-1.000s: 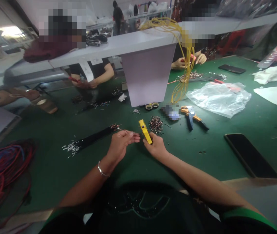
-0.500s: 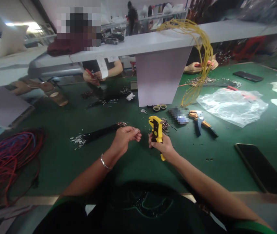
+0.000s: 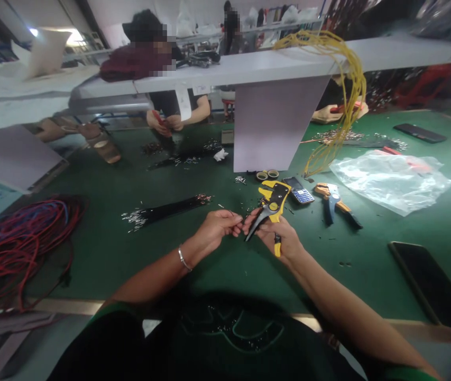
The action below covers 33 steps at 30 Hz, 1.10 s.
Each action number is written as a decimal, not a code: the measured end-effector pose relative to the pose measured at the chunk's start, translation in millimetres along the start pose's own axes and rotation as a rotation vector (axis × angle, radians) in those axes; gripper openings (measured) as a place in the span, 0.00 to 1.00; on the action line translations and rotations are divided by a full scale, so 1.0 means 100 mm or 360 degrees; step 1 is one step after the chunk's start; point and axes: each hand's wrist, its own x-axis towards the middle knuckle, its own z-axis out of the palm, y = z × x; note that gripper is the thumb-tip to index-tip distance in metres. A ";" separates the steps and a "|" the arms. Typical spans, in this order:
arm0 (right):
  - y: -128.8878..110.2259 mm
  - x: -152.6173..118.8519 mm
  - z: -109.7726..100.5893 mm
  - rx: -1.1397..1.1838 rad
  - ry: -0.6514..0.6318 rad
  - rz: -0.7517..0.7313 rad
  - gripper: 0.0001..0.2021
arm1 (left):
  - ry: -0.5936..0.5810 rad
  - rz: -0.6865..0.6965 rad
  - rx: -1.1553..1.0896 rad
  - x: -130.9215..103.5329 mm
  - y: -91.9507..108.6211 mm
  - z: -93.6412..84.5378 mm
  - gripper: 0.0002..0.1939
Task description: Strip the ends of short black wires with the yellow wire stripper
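Counter (image 3: 106,254), green-topped, spreads beneath the left grip (image 3: 220,225) and the right grip (image 3: 287,241). Beyond both grips, a pale shelf (image 3: 209,74) crosses above it, with an upright panel (image 3: 281,127) below. A coil of red and blue wires (image 3: 27,243) lies well left of the left grip; a clear plastic bag (image 3: 392,180) lies beyond the right grip to its right, near yellow wires (image 3: 355,87) hanging from the shelf. Well to the right of the right grip lies a large black phone (image 3: 433,283). A bundle of black wires (image 3: 169,207) rests near the left grip, to its left and slightly beyond. The right grip is clamped on a yellow hand tool (image 3: 278,201), tilted, its dark lever angling toward the left grip. Orange-and-blue pliers (image 3: 332,202) lie beyond the right grip to its right, and a keypad phone (image 3: 301,192) lies just past the yellow hand tool. Two small rolls (image 3: 262,175) sit farther beyond. Left fingertips are drawn together beside the right grip; whether anything thin lies between them, I cannot tell.
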 end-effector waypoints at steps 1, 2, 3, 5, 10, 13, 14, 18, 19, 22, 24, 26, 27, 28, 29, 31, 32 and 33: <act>0.00 0.00 -0.01 -0.0005 -0.0015 0.0000 0.14 | 0.0004 0.0004 -0.0017 0.00 0.01 0.00 0.09; -0.01 0.00 -0.01 -0.0002 -0.0030 -0.0002 0.14 | 0.0013 0.0016 -0.0033 -0.01 0.02 -0.01 0.09; -0.01 0.00 -0.01 0.0007 -0.0037 -0.0004 0.14 | 0.0026 0.0028 -0.0044 -0.01 0.02 -0.02 0.08; -0.03 0.00 -0.01 0.0015 -0.0033 -0.0017 0.14 | 0.0049 0.0041 -0.0057 -0.01 0.03 -0.03 0.08; -0.08 0.00 -0.02 -0.0094 -0.0019 -0.0071 0.14 | 0.0009 -0.0031 -0.0178 0.02 0.01 -0.05 0.06; -0.09 0.00 -0.01 -0.0112 -0.0052 -0.0086 0.15 | -0.0039 -0.0120 -0.0344 0.04 0.03 -0.05 0.04; -0.09 0.00 -0.01 -0.0104 -0.0069 -0.0085 0.15 | -0.0051 -0.0134 -0.0395 0.05 0.04 -0.05 0.04; -0.09 0.00 0.03 -0.0039 -0.0126 -0.0099 0.15 | -0.0088 -0.0080 -0.0419 0.02 0.08 -0.06 0.04; -0.09 0.00 0.04 -0.0037 -0.0128 -0.0108 0.15 | -0.0087 -0.0025 -0.0379 0.00 0.10 -0.06 0.05; -0.05 0.00 0.03 -0.0102 -0.0143 -0.0134 0.17 | -0.0022 0.0171 -0.0226 -0.09 0.16 -0.06 0.08; -0.02 -0.01 0.01 -0.0174 -0.0174 -0.0156 0.18 | 0.0090 0.0293 -0.0130 -0.17 0.22 -0.06 0.09; 0.01 -0.03 0.00 -0.0257 -0.0211 -0.0158 0.19 | 0.0220 0.0409 -0.0068 -0.25 0.31 -0.07 0.10; 0.03 -0.04 0.01 -0.0299 -0.0233 -0.0151 0.19 | 0.0272 0.0459 -0.0051 -0.30 0.35 -0.08 0.11; 0.05 -0.06 0.01 -0.0337 -0.0254 -0.0143 0.19 | 0.0307 0.0499 -0.0038 -0.34 0.39 -0.08 0.11; 0.07 -0.07 0.03 -0.0370 -0.0275 -0.0135 0.19 | 0.0327 0.0528 -0.0024 -0.39 0.42 -0.09 0.11; 0.14 -0.10 0.06 -0.0421 -0.0296 -0.0135 0.18 | 0.0341 0.0573 0.0018 -0.47 0.46 -0.11 0.11; 0.17 -0.12 0.07 -0.0452 -0.0294 -0.0125 0.18 | 0.0350 0.0602 0.0042 -0.50 0.47 -0.12 0.10; 0.21 -0.13 0.08 -0.0493 -0.0288 -0.0103 0.18 | 0.0364 0.0630 0.0063 -0.53 0.48 -0.14 0.10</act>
